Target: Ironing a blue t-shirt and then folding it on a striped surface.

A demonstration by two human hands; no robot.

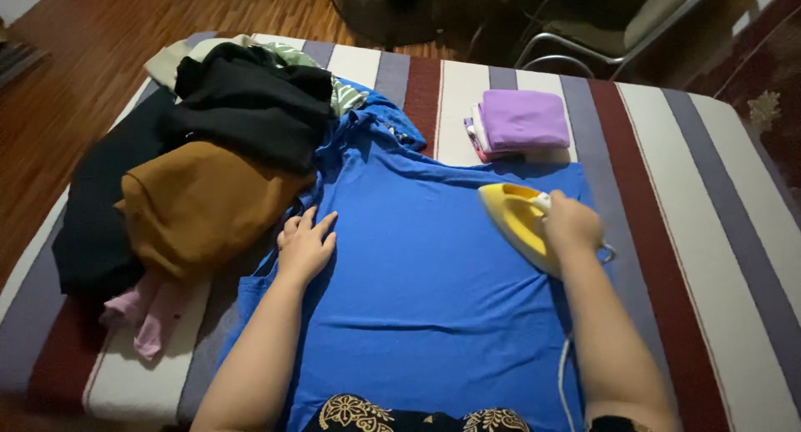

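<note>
A yellow iron [517,219] sits on the right side of a blue shirt [425,273], the right hand [571,223] in a closed grip around its handle while the left hand [306,247] lies flat and open on the cloth's left edge. The shirt is spread over a striped mattress [709,190], mid-pressing by the look of it, between a heap of unfolded clothes [209,165] and a folded purple stack [521,121]. The next pass calls for holding the fabric taut and steering clear of the cord [564,373].

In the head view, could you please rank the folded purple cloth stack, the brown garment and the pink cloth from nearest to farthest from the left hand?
From the left hand, flat on the blue shirt:
1. Brown garment, just to its left.
2. Pink cloth, lower left, at the pile's near edge.
3. Folded purple cloth stack, far across, upper right.
</note>
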